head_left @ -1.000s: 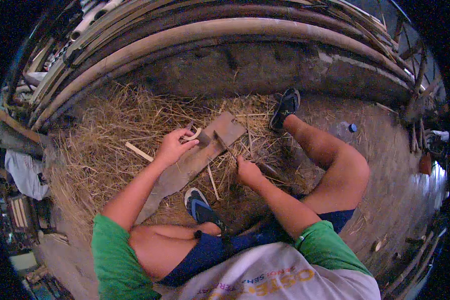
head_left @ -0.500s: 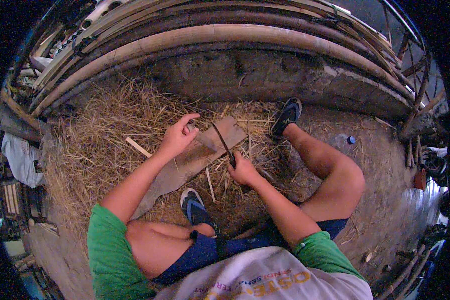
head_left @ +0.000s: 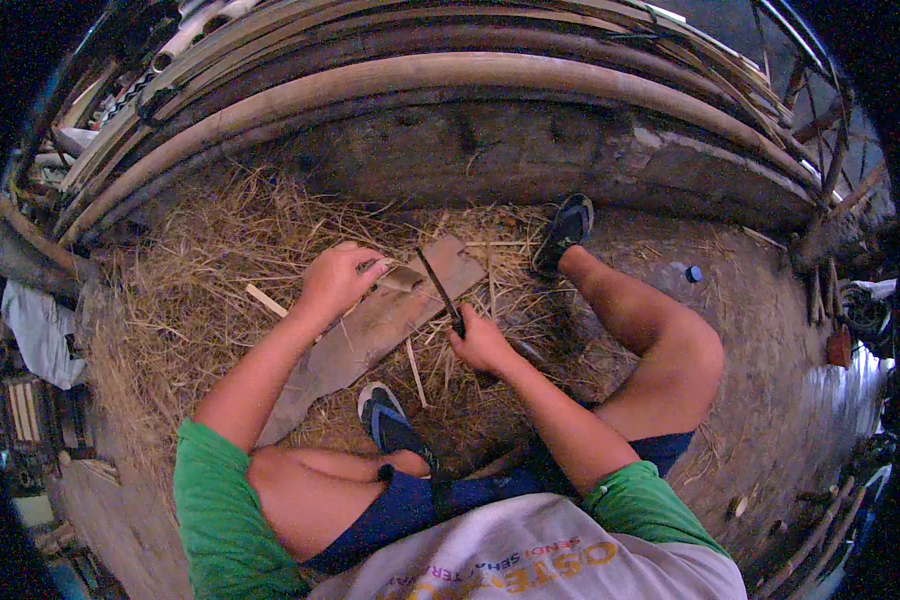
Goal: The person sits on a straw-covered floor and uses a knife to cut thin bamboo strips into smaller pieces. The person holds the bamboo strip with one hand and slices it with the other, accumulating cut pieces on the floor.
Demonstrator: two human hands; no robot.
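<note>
The left hand (head_left: 338, 285) was bent at the wrist over the straw; its thumb and fingers were brought together, clamped on the near end of a curved piece (head_left: 402, 279), pale brown and looking like split bamboo; this piece extended to the right of the fingertips, over a flat board (head_left: 370, 335); whether its underside touched the board, I could not tell.

The right hand (head_left: 484, 342) was lower and to the right of the left fingers; its own fingers were closed around the dark handle of a knife (head_left: 436, 276); the narrow blade pointed up and to the left from these fingers, passing in view across the board, just beside the free end of the curved piece; if the edge met the wood, the picture did not show.

Below the left fingers, the board ran slantwise toward the left shoe (head_left: 394, 425); to the left of them lay a pale strip (head_left: 266, 299) upon the loose straw (head_left: 185, 300); under the right fingers and somewhat left, another thin strip (head_left: 415, 373) lay; above the right fingers, farther away, was the right shoe (head_left: 565, 236); well apart to their right stood out a blue cap (head_left: 693, 273).
</note>
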